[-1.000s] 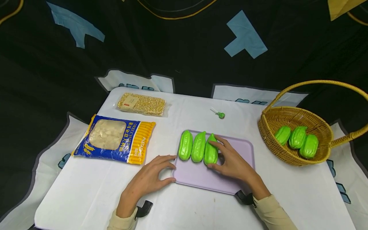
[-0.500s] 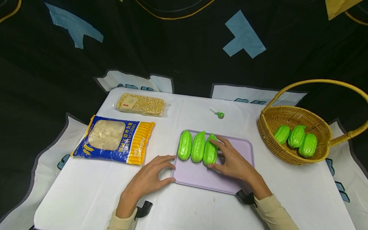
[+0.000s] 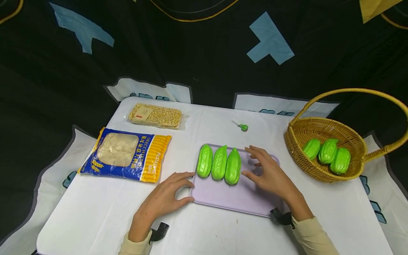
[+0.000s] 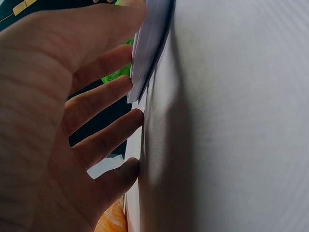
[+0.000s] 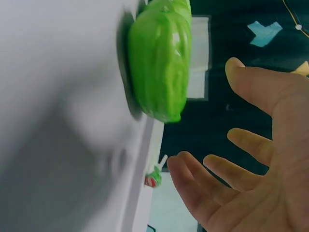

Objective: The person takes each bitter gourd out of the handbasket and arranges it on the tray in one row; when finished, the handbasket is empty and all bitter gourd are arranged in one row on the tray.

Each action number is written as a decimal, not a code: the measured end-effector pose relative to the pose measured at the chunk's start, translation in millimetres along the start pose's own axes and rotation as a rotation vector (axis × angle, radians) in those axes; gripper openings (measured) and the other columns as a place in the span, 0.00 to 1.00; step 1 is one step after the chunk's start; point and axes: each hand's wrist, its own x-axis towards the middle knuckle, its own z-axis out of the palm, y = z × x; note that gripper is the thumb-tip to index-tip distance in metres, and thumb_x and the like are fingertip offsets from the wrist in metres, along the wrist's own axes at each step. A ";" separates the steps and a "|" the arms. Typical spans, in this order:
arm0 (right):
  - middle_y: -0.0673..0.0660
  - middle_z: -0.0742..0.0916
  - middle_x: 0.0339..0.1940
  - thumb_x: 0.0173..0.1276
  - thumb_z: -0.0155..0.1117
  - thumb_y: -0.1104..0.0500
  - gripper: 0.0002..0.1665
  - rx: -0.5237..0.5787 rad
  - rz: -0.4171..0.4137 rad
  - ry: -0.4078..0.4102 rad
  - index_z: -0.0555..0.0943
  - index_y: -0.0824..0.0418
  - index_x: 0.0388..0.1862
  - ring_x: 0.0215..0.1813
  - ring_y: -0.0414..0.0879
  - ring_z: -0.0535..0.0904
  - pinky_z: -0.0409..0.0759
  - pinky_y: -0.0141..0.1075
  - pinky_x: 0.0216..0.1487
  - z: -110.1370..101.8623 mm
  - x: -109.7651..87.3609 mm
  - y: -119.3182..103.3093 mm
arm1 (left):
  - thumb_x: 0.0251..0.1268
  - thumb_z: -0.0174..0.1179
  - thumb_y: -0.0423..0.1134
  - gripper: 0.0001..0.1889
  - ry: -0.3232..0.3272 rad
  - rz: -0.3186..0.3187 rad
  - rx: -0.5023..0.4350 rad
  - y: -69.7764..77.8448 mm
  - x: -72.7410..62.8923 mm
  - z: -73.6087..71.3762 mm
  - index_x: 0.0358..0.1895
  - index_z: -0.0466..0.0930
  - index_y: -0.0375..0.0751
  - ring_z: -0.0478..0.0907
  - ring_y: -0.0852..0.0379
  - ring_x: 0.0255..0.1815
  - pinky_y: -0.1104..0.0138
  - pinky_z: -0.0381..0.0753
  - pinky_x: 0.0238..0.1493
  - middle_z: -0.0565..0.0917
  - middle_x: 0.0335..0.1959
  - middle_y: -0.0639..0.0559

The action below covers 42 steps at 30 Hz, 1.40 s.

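Left hand [image 3: 164, 196], fingers apart, at left edge of tray [image 3: 210, 194], I judge to steady it; right hand [image 3: 271, 173], fingers apart, empty, beside the tray's green gourds [image 3: 219, 163]

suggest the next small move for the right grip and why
Probably move the right grip toward the wicker basket: that grip holds nothing, three ribbed green fruits lie side by side on the lilac tray with bare space beside them, and three similar fruits sit in the basket.
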 end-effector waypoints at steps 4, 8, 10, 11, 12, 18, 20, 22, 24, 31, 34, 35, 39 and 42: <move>0.62 0.75 0.78 0.69 0.80 0.58 0.46 -0.013 -0.003 0.048 0.69 0.58 0.82 0.68 0.61 0.82 0.90 0.54 0.60 -11.7 -0.1 1.4 | 0.61 0.81 0.51 0.18 0.005 0.004 0.000 -0.4 -0.2 -0.5 0.51 0.90 0.53 0.76 0.52 0.75 0.55 0.75 0.78 0.80 0.74 0.54; 0.62 0.79 0.74 0.70 0.80 0.58 0.44 -0.037 -0.005 0.096 0.70 0.58 0.81 0.67 0.61 0.82 0.90 0.57 0.58 -29.6 -1.5 3.9 | 0.60 0.81 0.51 0.18 0.012 0.013 0.001 -1.1 -0.4 -0.2 0.51 0.90 0.53 0.76 0.53 0.75 0.56 0.76 0.78 0.80 0.74 0.54; 0.64 0.80 0.73 0.70 0.79 0.59 0.43 -0.051 -0.001 0.115 0.71 0.59 0.80 0.66 0.62 0.82 0.90 0.58 0.58 -39.8 -2.9 6.2 | 0.60 0.81 0.51 0.18 0.012 0.017 -0.002 -1.4 -0.5 0.1 0.51 0.89 0.53 0.76 0.53 0.75 0.56 0.76 0.78 0.80 0.74 0.55; 0.65 0.80 0.73 0.70 0.79 0.58 0.43 -0.065 0.006 0.121 0.71 0.59 0.80 0.66 0.63 0.83 0.90 0.59 0.57 -44.8 -3.7 7.8 | 0.60 0.81 0.51 0.18 0.012 0.018 -0.003 -1.4 -0.6 0.2 0.51 0.89 0.53 0.76 0.53 0.75 0.57 0.76 0.78 0.80 0.74 0.55; 0.65 0.80 0.73 0.70 0.79 0.58 0.43 -0.073 0.018 0.123 0.71 0.60 0.80 0.66 0.63 0.83 0.90 0.60 0.57 -49.7 -4.5 9.5 | 0.61 0.81 0.51 0.18 0.011 0.018 -0.006 -1.5 -0.7 0.2 0.51 0.89 0.53 0.76 0.54 0.74 0.57 0.76 0.78 0.80 0.74 0.55; 0.70 0.78 0.72 0.73 0.77 0.56 0.43 -0.134 0.104 0.114 0.69 0.63 0.81 0.66 0.68 0.80 0.84 0.68 0.61 -79.9 -13.0 21.7 | 0.60 0.81 0.51 0.18 0.000 0.004 -0.009 -0.7 -1.0 1.0 0.51 0.89 0.54 0.76 0.55 0.75 0.57 0.76 0.78 0.79 0.75 0.57; 0.72 0.78 0.71 0.73 0.76 0.54 0.43 -0.155 0.124 0.114 0.69 0.64 0.81 0.65 0.69 0.79 0.82 0.71 0.62 -88.6 -15.5 26.6 | 0.61 0.81 0.51 0.18 -0.003 0.002 -0.007 -0.4 -0.9 0.8 0.51 0.89 0.54 0.76 0.55 0.75 0.57 0.76 0.78 0.79 0.75 0.57; 0.73 0.78 0.71 0.75 0.75 0.52 0.43 -0.172 0.145 0.114 0.68 0.65 0.81 0.66 0.70 0.77 0.80 0.72 0.61 -96.0 -17.9 31.2 | 0.61 0.81 0.52 0.18 -0.003 0.002 -0.006 -0.3 -0.8 0.5 0.51 0.89 0.54 0.76 0.55 0.75 0.57 0.76 0.78 0.79 0.75 0.57; 0.73 0.77 0.72 0.77 0.73 0.51 0.42 -0.172 0.162 0.121 0.68 0.66 0.81 0.66 0.71 0.77 0.81 0.72 0.61 -101.8 -19.4 36.6 | 0.61 0.81 0.52 0.18 -0.001 0.004 -0.004 -0.4 -0.6 0.1 0.51 0.90 0.53 0.76 0.54 0.75 0.57 0.76 0.78 0.79 0.75 0.57; 0.74 0.76 0.73 0.80 0.69 0.52 0.38 -0.178 0.206 0.121 0.68 0.65 0.81 0.67 0.72 0.77 0.81 0.73 0.60 -115.9 -27.7 56.2 | 0.61 0.81 0.51 0.18 -0.010 -0.002 -0.010 -0.4 0.2 -1.1 0.51 0.90 0.53 0.76 0.55 0.75 0.57 0.76 0.78 0.79 0.74 0.57; 0.75 0.75 0.73 0.81 0.68 0.53 0.37 -0.178 0.213 0.112 0.68 0.66 0.81 0.66 0.73 0.77 0.81 0.73 0.60 -119.6 -30.6 65.8 | 0.61 0.81 0.51 0.18 -0.014 -0.004 -0.014 -0.2 0.3 -1.2 0.52 0.90 0.52 0.75 0.54 0.75 0.57 0.76 0.78 0.80 0.74 0.56; 0.75 0.75 0.73 0.81 0.68 0.54 0.37 -0.181 0.214 0.110 0.69 0.66 0.81 0.66 0.73 0.77 0.81 0.73 0.59 -120.8 -31.4 68.9 | 0.61 0.81 0.51 0.18 -0.014 -0.005 -0.015 -0.1 0.3 -1.3 0.52 0.90 0.52 0.75 0.54 0.75 0.56 0.76 0.78 0.80 0.74 0.56; 0.77 0.75 0.72 0.81 0.66 0.54 0.36 -0.193 0.226 0.097 0.69 0.68 0.80 0.65 0.75 0.77 0.80 0.75 0.58 -125.6 -33.3 81.0 | 0.61 0.81 0.51 0.18 -0.013 -0.007 -0.017 0.1 0.4 -1.1 0.52 0.90 0.53 0.75 0.55 0.75 0.56 0.76 0.78 0.79 0.75 0.56; 0.79 0.73 0.73 0.82 0.65 0.50 0.37 -0.218 0.273 0.071 0.68 0.69 0.80 0.66 0.76 0.74 0.76 0.78 0.60 -128.9 -33.4 88.2 | 0.61 0.81 0.51 0.18 -0.009 0.000 -0.013 -0.5 0.6 -0.7 0.51 0.89 0.53 0.76 0.55 0.75 0.57 0.76 0.77 0.79 0.75 0.56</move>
